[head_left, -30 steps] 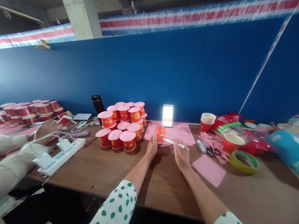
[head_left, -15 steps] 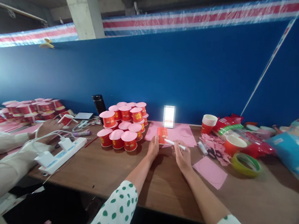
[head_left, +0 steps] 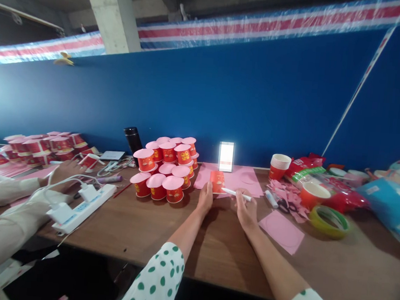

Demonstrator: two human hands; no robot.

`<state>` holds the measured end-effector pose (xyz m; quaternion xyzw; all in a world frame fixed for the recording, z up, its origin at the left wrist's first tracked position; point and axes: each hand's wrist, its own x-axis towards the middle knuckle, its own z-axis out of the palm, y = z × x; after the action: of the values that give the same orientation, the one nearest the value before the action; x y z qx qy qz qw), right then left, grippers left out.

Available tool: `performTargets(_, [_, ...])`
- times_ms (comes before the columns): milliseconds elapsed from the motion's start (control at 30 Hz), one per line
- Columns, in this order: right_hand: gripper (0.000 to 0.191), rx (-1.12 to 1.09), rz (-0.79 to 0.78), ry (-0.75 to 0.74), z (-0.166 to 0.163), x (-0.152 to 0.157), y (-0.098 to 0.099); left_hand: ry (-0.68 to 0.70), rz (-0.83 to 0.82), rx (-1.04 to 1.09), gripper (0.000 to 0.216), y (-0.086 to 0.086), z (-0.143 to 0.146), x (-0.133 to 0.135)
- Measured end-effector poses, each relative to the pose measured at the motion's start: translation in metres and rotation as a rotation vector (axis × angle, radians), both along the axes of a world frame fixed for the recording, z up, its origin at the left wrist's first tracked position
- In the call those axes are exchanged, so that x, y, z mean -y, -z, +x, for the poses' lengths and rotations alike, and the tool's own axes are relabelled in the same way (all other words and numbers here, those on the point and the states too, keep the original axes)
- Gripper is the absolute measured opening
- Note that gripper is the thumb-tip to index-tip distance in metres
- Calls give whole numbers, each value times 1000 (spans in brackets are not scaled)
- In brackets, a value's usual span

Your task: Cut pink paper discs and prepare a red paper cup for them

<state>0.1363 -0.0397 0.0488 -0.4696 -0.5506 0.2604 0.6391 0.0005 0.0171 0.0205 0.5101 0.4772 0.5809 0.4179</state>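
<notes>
My left hand (head_left: pixel 205 199) is closed on the side of a red paper cup (head_left: pixel 218 180) with yellowish printing. The cup is over pink paper sheets (head_left: pixel 246 181) by the blue partition. In my right hand (head_left: pixel 245 211) is a white pen (head_left: pixel 237 194), gripped between thumb and fingers. Its tip points left, close to the cup's lower right edge; whether the two touch I cannot tell. To the left, several red cups with pink paper discs (head_left: pixel 173 181) on top stand stacked in rows. A pink sheet with a drawn circle (head_left: pixel 281 231) lies right of my right wrist.
A power strip (head_left: pixel 84 209) with cables and a black flask (head_left: pixel 132 139) stand left, beside a co-worker's sleeve (head_left: pixel 7 226). Stacked paper cups (head_left: pixel 279 166), pink scraps (head_left: pixel 289 195), a tape roll (head_left: pixel 329 221) and a blue packet (head_left: pixel 391 199) are on the right.
My right hand and the pen have shifted slightly to the right. My left hand and the cup stay in place.
</notes>
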Motion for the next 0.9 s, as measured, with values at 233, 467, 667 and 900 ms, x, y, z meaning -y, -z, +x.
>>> performTargets(233, [30, -3, -7, -42, 0, -2, 3, -4, -6, 15, 49, 1, -1, 0])
performTargets(467, [28, -21, -13, -36, 0, -3, 3, 6, -18, 48, 52, 8, -1, -5])
performTargets(667, [27, -39, -18, -9, 1, -3, 2, 26, -14, 94, 51, 9, 0, -6])
performTargets(900, [31, -41, -40, -15, 1, -5, 4, 22, -31, 128, 50, 11, 0, -9])
